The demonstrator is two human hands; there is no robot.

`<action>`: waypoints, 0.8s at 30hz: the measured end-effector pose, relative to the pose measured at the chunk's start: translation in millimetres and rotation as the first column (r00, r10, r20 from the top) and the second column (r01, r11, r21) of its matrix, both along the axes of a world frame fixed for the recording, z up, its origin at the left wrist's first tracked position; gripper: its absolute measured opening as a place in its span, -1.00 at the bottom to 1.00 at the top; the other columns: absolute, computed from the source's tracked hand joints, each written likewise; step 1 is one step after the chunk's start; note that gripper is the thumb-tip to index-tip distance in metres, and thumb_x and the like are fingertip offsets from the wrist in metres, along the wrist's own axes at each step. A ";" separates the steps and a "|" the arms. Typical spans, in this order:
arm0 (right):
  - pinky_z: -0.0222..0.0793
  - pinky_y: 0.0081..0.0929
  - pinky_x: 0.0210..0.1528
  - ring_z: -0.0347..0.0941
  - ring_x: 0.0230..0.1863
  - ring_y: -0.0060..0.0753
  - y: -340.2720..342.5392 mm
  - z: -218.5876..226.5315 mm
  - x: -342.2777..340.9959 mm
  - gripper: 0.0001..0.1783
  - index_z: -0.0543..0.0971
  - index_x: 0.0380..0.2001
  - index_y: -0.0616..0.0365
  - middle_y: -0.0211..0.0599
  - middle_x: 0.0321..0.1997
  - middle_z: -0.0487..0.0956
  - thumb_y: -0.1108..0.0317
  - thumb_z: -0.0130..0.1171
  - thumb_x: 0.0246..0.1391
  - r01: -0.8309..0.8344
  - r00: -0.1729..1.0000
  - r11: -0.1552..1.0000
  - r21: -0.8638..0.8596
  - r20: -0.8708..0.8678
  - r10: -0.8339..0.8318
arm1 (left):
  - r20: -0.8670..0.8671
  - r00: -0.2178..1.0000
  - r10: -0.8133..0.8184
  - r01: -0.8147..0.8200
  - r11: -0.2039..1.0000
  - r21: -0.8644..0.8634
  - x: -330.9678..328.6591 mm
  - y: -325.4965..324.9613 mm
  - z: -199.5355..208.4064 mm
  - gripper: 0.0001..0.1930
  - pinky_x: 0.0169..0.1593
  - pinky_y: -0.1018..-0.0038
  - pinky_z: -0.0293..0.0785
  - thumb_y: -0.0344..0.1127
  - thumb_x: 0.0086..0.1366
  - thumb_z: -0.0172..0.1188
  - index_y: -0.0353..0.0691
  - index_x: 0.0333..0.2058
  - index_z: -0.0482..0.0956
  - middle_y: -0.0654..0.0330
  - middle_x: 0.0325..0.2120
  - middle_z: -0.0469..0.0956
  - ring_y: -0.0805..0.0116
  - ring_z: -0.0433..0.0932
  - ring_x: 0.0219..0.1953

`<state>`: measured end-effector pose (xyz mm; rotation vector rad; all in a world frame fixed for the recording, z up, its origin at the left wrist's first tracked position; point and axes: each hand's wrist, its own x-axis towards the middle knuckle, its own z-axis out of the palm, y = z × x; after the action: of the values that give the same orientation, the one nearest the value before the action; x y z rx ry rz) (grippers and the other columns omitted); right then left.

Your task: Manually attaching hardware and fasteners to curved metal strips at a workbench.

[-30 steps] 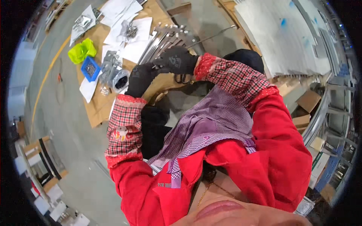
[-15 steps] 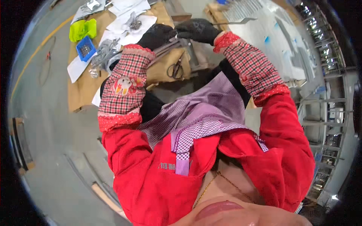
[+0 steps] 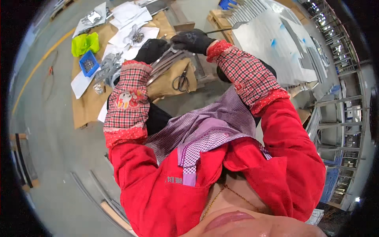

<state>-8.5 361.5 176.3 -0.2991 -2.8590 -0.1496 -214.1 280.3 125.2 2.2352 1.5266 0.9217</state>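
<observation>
Both of my hands wear black gloves and meet above a bundle of long grey metal strips [image 3: 167, 59] at the top centre. My left hand [image 3: 152, 50] is curled at the left end, its fingertips beside a small greyish piece too unclear to name. Close by on the right, my right hand [image 3: 193, 41] has its fingers bent together, pointing left toward the other hand. What either glove grips is hidden. A pair of dark-handled scissors [image 3: 181, 82] lies on brown cardboard [image 3: 158, 87] just below the strips, untouched.
Left of my hands are a blue tray [image 3: 96, 70] of small metal fasteners, a lime-green crumpled bag or cloth [image 3: 85, 44], white sheets [image 3: 128, 12] and clear plastic bags [image 3: 108, 63]. Right, a stack of pale metal sheets [image 3: 268, 43] rests near a wooden pallet [image 3: 221, 23].
Both gloved hands have shifted slightly left over the metal strips, and a small gap now shows between them. The whole view has tilted a little, so the table items sit lower.
</observation>
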 end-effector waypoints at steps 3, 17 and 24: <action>0.37 -0.35 -0.35 0.49 -0.38 -0.17 11.0 -9.1 7.2 -0.64 0.52 -0.20 0.02 -0.31 -0.32 0.57 0.04 0.08 0.01 0.004 1.000 0.996 0.089 -0.009 -0.003 | -0.007 1.000 0.027 -0.027 1.000 -0.008 0.7 6.9 -0.4 -0.71 -0.31 0.32 0.41 -0.11 0.16 0.08 -0.21 -0.38 0.60 0.07 -0.41 0.59 0.06 0.51 -0.43; 0.31 -0.36 -0.43 0.43 -0.46 -0.28 65.9 -59.9 -13.4 -0.77 0.49 -0.32 -0.08 -0.38 -0.45 0.49 0.14 0.11 -0.08 0.033 0.944 0.989 0.146 -0.330 0.017 | 0.124 0.977 0.176 -0.199 0.958 0.207 -31.6 26.2 -68.6 -0.78 -0.41 0.38 0.36 -0.27 0.08 0.12 -0.14 -0.27 0.57 0.09 -0.45 0.56 0.15 0.48 -0.50; 0.29 -0.41 -0.42 0.38 -0.47 -0.36 94.9 -77.5 -22.7 -0.77 0.46 -0.33 -0.14 -0.46 -0.50 0.41 0.15 0.10 -0.14 0.245 0.895 0.941 0.231 -0.427 -0.128 | -0.426 0.751 0.504 -0.345 0.850 0.397 -7.4 52.2 -38.4 -0.91 -0.47 0.25 0.30 -0.27 0.07 0.14 -0.10 -0.45 0.50 0.18 -0.61 0.46 0.12 0.40 -0.57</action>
<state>-31.3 456.4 98.8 -0.4862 -2.3531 -0.4679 -221.5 332.5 86.7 2.5309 2.3748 0.7176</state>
